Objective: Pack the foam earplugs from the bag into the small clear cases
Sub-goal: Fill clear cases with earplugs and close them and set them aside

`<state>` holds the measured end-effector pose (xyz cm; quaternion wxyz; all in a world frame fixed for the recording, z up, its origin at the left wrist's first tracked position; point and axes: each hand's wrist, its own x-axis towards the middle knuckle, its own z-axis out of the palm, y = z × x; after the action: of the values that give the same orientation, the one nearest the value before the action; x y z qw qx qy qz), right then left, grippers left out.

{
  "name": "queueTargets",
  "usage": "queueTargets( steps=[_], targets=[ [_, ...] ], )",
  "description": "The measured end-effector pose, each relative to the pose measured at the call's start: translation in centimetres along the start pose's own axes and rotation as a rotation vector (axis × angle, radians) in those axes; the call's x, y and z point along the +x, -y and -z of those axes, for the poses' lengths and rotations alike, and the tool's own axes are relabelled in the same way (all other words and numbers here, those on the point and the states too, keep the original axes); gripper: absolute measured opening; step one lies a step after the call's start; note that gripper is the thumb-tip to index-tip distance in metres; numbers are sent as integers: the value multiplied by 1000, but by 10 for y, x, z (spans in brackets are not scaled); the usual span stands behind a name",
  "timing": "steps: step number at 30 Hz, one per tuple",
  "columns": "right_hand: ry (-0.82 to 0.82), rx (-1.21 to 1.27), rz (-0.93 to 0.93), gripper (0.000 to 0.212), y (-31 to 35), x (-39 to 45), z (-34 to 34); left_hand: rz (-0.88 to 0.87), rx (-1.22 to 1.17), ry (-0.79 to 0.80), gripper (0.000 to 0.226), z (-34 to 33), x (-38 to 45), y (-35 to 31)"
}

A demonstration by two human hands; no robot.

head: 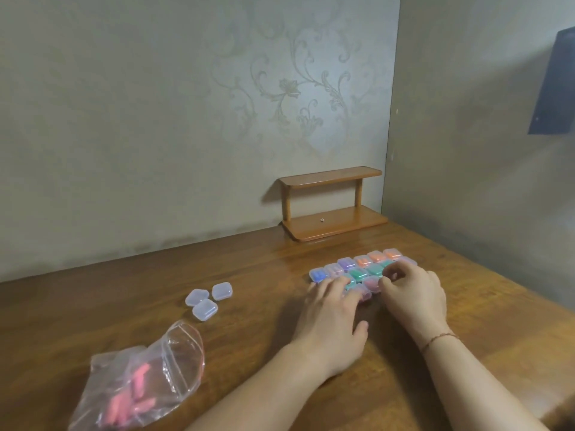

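Filled cases (pixel 362 269) grouped toward table's (pixel 249 269) far right corner. Left hand (pixel 331 315) flat, fingers spread on near row. Right hand (pixel 413 293) fingers curled, touching cases; grip indeterminate.

Pink earplugs (pixel 130 396) in bag (pixel 174 362); filled cases (pixel 357 269) in rows.

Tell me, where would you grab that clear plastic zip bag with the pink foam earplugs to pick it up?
Probably by the open mouth of the clear plastic zip bag, near its red zip strip, coming from above on the side toward the three empty clear cases. The pink foam earplugs lie at the closed bottom end, so lifting the mouth should keep them inside.
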<state>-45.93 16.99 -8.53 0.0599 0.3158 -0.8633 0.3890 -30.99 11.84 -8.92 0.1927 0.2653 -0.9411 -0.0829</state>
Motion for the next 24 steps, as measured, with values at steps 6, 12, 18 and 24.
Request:
queueTargets(
  steps=[6,12,18,24],
  targets=[
    [301,15,507,24,63,-40,-11,-63,86,-149,40,67,-36,47],
    [647,-90,769,47,147,-77,-61,95,-92,-380,21,122,-101,113],
    [678,-105,712,45,175,-95,-101,250,-132,-465,23,133,-177,177],
    [421,-123,847,38,177,-104,-114,299,-185,-503,19,128,-188,196]
  ],
)
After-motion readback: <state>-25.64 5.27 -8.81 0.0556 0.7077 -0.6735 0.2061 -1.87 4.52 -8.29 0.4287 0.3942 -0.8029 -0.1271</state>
